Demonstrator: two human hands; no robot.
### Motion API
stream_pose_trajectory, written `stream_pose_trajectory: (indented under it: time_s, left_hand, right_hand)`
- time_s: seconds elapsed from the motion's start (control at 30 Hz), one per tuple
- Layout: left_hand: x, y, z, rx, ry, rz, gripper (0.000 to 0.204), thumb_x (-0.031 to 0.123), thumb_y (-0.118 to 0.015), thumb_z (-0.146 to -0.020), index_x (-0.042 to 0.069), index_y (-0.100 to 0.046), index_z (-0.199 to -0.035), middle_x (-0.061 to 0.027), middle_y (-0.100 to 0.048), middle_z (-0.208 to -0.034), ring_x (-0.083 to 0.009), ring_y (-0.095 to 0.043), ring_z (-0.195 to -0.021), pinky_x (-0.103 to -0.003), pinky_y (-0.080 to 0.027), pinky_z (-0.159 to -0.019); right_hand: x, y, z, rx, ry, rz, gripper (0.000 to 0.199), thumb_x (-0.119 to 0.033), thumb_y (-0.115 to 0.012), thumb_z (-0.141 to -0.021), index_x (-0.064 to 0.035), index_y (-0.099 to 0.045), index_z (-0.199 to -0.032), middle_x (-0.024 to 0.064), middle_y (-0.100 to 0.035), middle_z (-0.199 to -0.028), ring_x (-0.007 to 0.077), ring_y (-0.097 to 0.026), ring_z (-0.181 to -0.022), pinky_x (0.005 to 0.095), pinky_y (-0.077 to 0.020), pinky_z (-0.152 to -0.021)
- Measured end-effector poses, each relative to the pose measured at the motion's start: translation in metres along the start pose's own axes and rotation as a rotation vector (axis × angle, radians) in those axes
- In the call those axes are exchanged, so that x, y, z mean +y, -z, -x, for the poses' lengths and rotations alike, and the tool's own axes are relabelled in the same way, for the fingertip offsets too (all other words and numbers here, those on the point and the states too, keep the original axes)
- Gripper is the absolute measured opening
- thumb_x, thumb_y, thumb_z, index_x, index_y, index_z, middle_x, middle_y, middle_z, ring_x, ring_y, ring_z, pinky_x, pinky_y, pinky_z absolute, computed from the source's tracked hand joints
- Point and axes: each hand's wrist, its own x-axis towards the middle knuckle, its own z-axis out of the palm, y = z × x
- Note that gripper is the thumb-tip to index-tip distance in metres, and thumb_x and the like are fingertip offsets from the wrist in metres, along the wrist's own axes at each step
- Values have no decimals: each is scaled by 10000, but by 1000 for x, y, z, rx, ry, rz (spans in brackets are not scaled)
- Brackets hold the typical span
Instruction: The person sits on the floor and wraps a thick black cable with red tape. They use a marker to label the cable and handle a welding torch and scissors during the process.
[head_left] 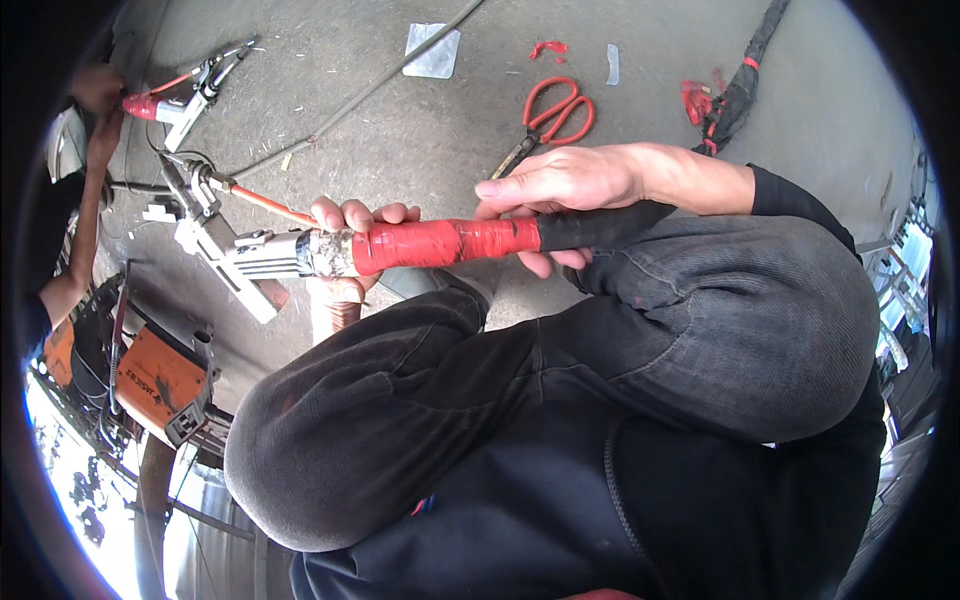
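Observation:
Across my knees lies a long metal tool with a silver head (262, 257), a handle wrapped in red tape (450, 243) and a black sleeve (600, 226) running toward my right thigh. My left hand (355, 216) is closed around the handle where the whitish collar meets the red tape, thumb below and fingers above. My right hand (585, 182) is closed around the other end, where red tape meets black sleeve, with its thumb on top and fingertips showing underneath. An orange hose (270, 204) leads to the head. Red-handled scissors (558, 112) lie on the floor just beyond my right hand.
Another person's arm (88, 190) reaches in at the left, with a hand at a similar red-taped tool (160, 108). An orange machine (160, 375) stands at lower left. A grey cable (345, 110), a pale sheet (432, 52), red scraps (697, 102) and a black-wrapped cable (738, 100) lie on the concrete floor.

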Motion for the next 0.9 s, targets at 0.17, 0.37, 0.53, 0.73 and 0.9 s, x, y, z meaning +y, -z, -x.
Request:
stream_pose_trajectory:
  time_s: [0.17,0.37,0.53,0.73,0.9]
  left_hand:
    - [8,4,-2,128,-24,-106,906,313,-1054,-827,190,-544,-1565,-89,-637,-1596,-426,-527,-1606,-719,-315,-1386]
    - [96,-105,-47,230,580,-899,835,645,-807,-1025,-33,-678,-1495,-269,-725,-1487,-459,-709,-1375,-552,-559,-1177]
    - [129,-217,-114,-535,52,-2173,644,592,-842,-972,-5,-782,-1208,-154,-788,-945,-415,-782,-898,-479,-618,-814]
    - [61,-165,-164,-550,575,-1724,577,579,-826,-1006,17,-711,-1063,-235,-755,-868,-465,-777,-903,-540,-612,-774]
    - [58,-168,-124,-413,629,-1798,428,416,-866,-1015,18,-717,-976,-199,-718,-796,-450,-755,-802,-535,-574,-717]
  right_hand:
    - [-25,-9,9,64,149,334,354,-369,-730,-1144,-20,-693,-1187,12,-693,-792,82,-629,-583,286,-494,-533]
    - [-63,-23,43,131,176,337,326,-295,-775,-1109,-2,-718,-1240,9,-691,-773,73,-608,-571,283,-468,-524]
    - [-73,-39,51,165,183,382,390,-396,-753,-1116,-17,-741,-1207,21,-703,-788,89,-637,-593,291,-494,-526]
    - [-50,-28,50,49,197,401,453,-462,-685,-1153,-21,-759,-1226,68,-801,-921,146,-736,-711,321,-586,-644]
    - [-21,70,37,527,222,866,501,-425,-763,-1107,-82,-770,-1471,168,-868,-1128,295,-849,-1027,443,-670,-968]
